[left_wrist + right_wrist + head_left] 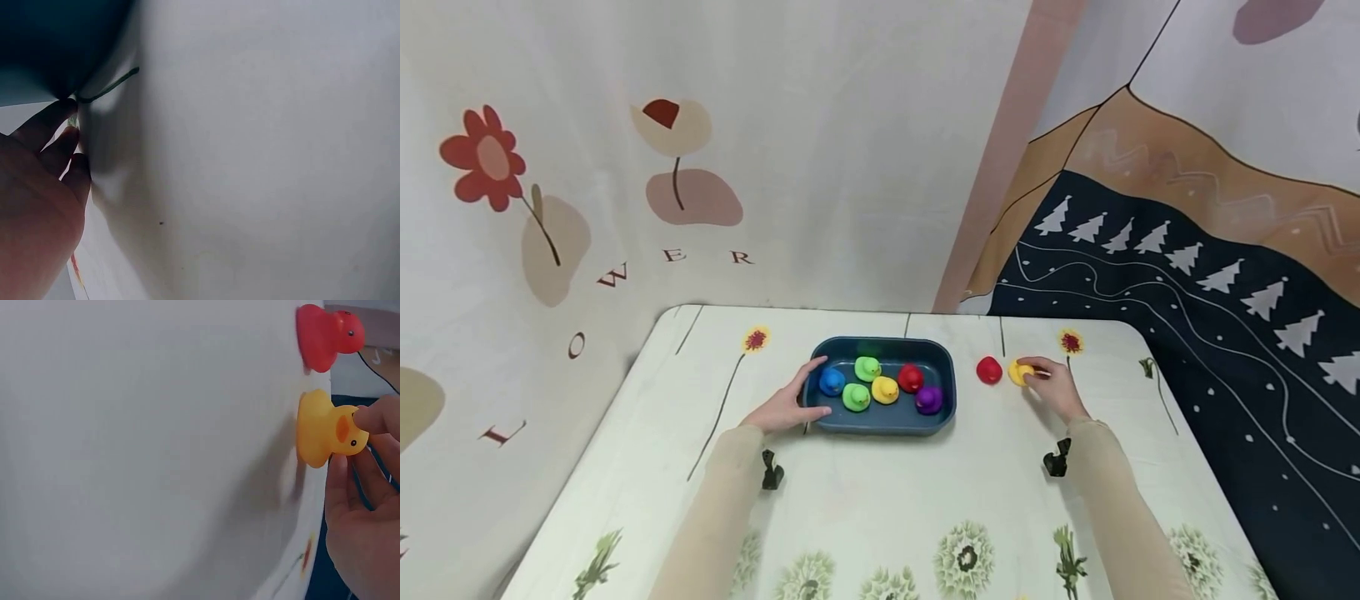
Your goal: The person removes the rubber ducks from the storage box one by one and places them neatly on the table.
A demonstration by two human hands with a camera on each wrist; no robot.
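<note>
My left hand (786, 408) holds the left end of a dark blue tray (880, 429), thumb at the front corner and fingers at the back one. In the left wrist view, the fingers (59, 150) meet the tray's (50, 44) outer side. Several rubber ducks lie inside: a blue duck (832, 382), two green, a yellow, a red and a purple duck (928, 400). To the right of the tray my right hand (1055, 387) pinches a yellow rubber duck (319, 431) by its head. Beside that duck sits a red rubber duck (320, 337), untouched.
A white flowered cloth (880, 500) covers the table. Behind it hangs a pale printed curtain (850, 167), and a dark cloth with white trees (1187, 333) hangs at the right. Black wrist mounts (1057, 458) sit by both sleeves.
</note>
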